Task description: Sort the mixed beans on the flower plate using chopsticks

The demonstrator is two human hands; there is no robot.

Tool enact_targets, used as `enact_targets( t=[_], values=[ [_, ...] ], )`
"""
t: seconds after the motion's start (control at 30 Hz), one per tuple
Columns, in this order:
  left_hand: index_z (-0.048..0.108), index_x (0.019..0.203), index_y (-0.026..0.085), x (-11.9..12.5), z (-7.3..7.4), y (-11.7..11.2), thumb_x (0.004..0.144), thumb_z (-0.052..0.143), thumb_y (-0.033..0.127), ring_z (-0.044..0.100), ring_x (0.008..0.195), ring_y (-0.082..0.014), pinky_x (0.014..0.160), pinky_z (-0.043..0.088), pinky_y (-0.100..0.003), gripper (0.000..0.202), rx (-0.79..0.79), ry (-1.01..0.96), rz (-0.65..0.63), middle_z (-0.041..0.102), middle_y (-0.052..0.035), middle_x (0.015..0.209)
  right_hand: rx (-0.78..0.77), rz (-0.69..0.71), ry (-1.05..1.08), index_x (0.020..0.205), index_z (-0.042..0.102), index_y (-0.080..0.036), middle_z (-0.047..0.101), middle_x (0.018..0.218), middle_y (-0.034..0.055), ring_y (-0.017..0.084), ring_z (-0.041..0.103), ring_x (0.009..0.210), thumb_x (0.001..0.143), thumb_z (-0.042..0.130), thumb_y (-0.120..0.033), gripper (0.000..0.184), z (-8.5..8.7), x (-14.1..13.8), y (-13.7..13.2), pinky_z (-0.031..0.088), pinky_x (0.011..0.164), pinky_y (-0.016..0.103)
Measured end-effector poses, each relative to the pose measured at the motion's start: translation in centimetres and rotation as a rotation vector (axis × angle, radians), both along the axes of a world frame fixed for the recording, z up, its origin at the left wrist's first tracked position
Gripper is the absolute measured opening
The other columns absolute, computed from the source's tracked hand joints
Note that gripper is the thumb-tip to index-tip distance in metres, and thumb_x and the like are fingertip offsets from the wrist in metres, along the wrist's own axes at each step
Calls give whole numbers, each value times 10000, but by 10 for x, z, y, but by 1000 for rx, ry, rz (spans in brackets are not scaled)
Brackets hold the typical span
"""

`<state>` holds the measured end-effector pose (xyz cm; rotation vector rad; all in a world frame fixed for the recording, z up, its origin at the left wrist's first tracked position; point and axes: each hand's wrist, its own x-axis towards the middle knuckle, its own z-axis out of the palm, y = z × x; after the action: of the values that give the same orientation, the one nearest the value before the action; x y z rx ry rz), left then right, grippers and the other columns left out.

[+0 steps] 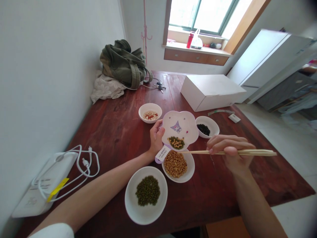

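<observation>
1) Gripping the flower-shaped dish (189, 127): left hand (156, 138); dish above the far rim of the tan-bean bowl (190, 169);
2) Right hand (232, 150), closed around chopsticks (198, 152); tips near the dish's lower edge

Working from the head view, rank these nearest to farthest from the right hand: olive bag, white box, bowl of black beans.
1. Bowl of black beans: just beyond the right hand, slightly to its left.
2. White box: farther back, behind that bowl.
3. Olive bag: back left.
</observation>
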<state>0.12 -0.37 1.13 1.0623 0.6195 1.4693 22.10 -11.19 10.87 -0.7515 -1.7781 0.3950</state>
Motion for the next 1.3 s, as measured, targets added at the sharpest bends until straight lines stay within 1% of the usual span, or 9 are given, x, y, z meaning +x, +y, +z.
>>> enact_targets(
  t=[0.2,0.3,0.4,0.57,0.77,0.9,1.07,1.2,1.3],
  values=[
    [700,1080,139,0,3,-1,793,750,656,533,731,-144,660,447,-235,593,-24,-5,-7,673,-43,877,36,-37,120,745,755,-151,668,655,82,200,658,599,1076,573,-421,464,5,2,7,527,560,350],
    [701,1087,130,-1,5,-2,796,751,640,572,788,-161,696,479,-247,589,-36,-5,5,707,-73,968,-35,-38,26,783,768,-168,703,723,84,202,684,655,1074,581,-401,416,5,-1,6,545,607,345],
    [708,1095,127,-1,8,-4,807,743,618,588,819,-169,718,492,-254,570,-26,2,10,720,-88,1017,-91,-44,-74,821,783,-174,736,790,82,178,688,674,1080,574,-365,383,10,-3,5,503,568,302],
    [707,1075,126,-2,10,-4,825,720,591,583,815,-166,720,489,-252,528,-6,16,3,714,-75,972,-88,8,-245,779,716,-166,726,788,46,138,675,674,1070,579,-255,334,27,-2,14,503,615,271],
    [703,1032,129,-3,10,-3,829,696,623,551,792,-163,705,465,-254,533,2,66,13,673,-62,916,-62,184,-402,809,712,-163,712,777,54,146,657,685,1064,609,-314,314,53,4,36,496,637,283],
    [705,1043,132,-3,10,-4,839,700,604,528,761,-152,681,443,-249,515,2,45,-6,668,-53,899,-125,163,-391,755,719,-164,712,752,61,147,655,663,1068,598,-339,378,64,13,48,499,616,276],
    [706,1060,135,-2,6,-2,830,715,592,557,782,-158,703,447,-247,512,-14,31,-15,695,-56,922,-145,34,-221,742,753,-173,710,718,70,170,674,646,1065,598,-431,441,53,24,50,510,589,292],
    [698,1047,128,-2,7,-2,807,711,610,536,762,-155,682,427,-248,539,-48,31,-17,677,-56,898,-59,82,-36,727,750,-159,703,689,84,185,668,610,1058,603,-463,472,33,18,42,512,564,309],
    [696,996,128,-2,10,-3,804,706,598,495,711,-138,643,401,-241,508,-26,47,1,643,-37,833,-100,137,-27,745,750,-155,705,705,82,181,669,612,1063,601,-438,451,19,14,36,507,555,303]
  ],
)
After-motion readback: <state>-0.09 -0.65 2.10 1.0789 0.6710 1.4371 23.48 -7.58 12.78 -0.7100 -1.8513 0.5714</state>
